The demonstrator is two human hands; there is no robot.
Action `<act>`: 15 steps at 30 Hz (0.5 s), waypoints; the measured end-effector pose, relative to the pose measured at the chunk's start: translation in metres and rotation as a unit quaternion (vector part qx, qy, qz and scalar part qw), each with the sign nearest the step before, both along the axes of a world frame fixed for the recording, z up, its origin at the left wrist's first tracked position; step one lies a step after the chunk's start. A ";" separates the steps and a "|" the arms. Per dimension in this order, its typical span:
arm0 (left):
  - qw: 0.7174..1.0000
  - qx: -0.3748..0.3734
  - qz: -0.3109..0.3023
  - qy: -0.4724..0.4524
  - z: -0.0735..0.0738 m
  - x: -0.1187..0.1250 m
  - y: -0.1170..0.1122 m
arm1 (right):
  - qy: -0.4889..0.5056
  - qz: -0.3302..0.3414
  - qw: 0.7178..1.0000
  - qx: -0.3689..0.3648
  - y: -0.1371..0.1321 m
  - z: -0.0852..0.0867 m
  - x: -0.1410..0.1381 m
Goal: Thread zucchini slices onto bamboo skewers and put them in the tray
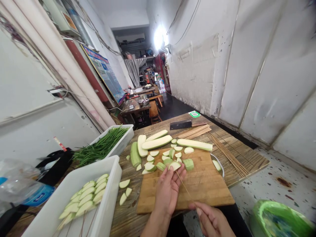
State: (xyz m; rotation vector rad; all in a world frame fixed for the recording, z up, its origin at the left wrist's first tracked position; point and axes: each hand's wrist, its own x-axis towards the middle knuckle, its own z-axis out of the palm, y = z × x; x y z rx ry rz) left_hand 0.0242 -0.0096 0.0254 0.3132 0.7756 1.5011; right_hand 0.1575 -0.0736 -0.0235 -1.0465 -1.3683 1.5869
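Over the wooden cutting board (163, 194), my left hand (168, 187) is closed on a pale half-round zucchini slice (174, 165). My right hand (209, 217) pinches the lower part of a thin wooden skewer (185, 187), whose upper end meets the slice; how deep it goes in is hidden. Cut zucchini slices (188, 164) lie on the far half of the board. Behind them rest long halved zucchini pieces (158, 142). At left, a white bin (114, 184) holds rows of skewered zucchini slices (86, 199).
Beyond the board lie a cleaver (181, 124) and many bare skewers (228, 153). A second white bin (129, 130) holds green chives (103, 144). Loose slices (124, 183) sit between bin and board. A green tub (278, 219) stands on the floor at right; a plastic bottle (37, 194) lies left.
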 end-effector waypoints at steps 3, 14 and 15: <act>1.000 -0.001 -0.001 -0.004 -0.001 0.000 0.000 | -0.010 0.001 1.000 0.003 0.001 0.002 0.000; 1.000 -0.025 0.003 0.002 -0.005 0.007 -0.007 | -0.014 -0.019 1.000 0.004 0.004 -0.003 -0.003; 1.000 -0.026 0.005 0.001 -0.004 0.008 -0.007 | -0.013 -0.025 1.000 0.006 0.004 -0.003 -0.004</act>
